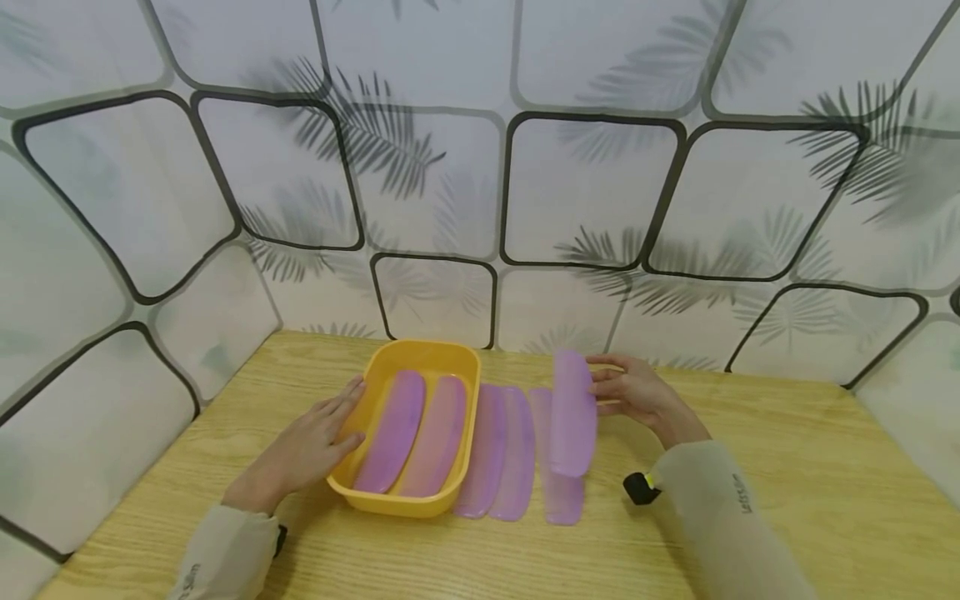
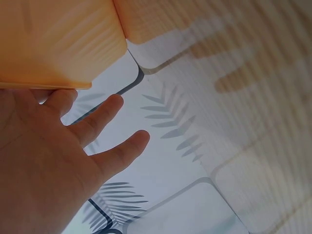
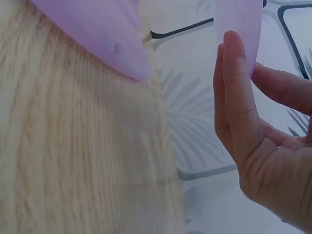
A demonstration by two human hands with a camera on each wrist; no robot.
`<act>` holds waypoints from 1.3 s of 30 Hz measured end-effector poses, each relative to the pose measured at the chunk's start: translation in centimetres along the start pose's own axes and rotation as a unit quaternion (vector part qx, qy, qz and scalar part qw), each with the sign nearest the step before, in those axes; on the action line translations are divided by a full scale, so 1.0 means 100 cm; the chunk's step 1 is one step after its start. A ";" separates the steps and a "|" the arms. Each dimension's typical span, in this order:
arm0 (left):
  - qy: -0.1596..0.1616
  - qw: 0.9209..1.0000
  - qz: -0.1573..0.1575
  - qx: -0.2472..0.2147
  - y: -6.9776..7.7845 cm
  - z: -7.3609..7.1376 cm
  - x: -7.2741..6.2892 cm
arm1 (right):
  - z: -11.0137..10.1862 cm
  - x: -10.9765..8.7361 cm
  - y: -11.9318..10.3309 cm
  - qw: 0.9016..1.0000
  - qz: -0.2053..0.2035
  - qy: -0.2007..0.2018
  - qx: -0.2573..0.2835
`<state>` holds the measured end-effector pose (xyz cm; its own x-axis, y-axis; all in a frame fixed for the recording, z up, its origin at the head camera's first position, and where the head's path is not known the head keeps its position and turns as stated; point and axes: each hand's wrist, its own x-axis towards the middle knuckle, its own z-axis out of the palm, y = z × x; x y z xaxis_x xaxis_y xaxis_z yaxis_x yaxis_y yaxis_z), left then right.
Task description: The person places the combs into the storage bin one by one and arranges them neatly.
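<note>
The right hand (image 1: pixel 637 393) pinches a purple strip (image 1: pixel 573 417), long axis roughly fore-and-aft, right of the yellow tray (image 1: pixel 397 505) the spread left hand (image 1: pixel 307 446) touches.

right hand (image 3: pixel 270 170) pinches translucent lilac strip (image 3: pixel 239 15) | more lilac strips (image 3: pixel 97 31) on wood-grain tabletop (image 3: pixel 73 161) | leaf-patterned wall (image 3: pixel 200 141) behind

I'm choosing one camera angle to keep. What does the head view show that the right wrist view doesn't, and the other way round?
Only the head view: the yellow plastic tray, the two purple strips inside it, and the left hand touching its side.
Only the right wrist view: the palm side of the right hand, close up.
Both: that hand pinching the held strip, at least one other strip, the wood-grain tabletop and leaf-patterned wall.
</note>
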<state>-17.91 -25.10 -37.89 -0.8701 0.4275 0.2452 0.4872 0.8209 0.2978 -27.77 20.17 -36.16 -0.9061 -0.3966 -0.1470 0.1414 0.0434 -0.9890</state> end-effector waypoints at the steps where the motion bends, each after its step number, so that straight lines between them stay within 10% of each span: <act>1: 0.001 1.000 0.001 0.000 0.000 0.000 0.000 | 0.001 0.000 -0.001 1.000 0.000 0.000 0.000; 39: 0.003 1.000 -0.001 -0.004 0.000 0.000 0.000 | 0.031 0.014 -0.009 0.999 -0.004 0.004 0.039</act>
<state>-17.87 -25.08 -37.86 -0.8708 0.4235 0.2496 0.4858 0.8191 0.3052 -27.96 16.76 -35.43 -0.9107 -0.3888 -0.1397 0.1650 -0.0321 -0.9858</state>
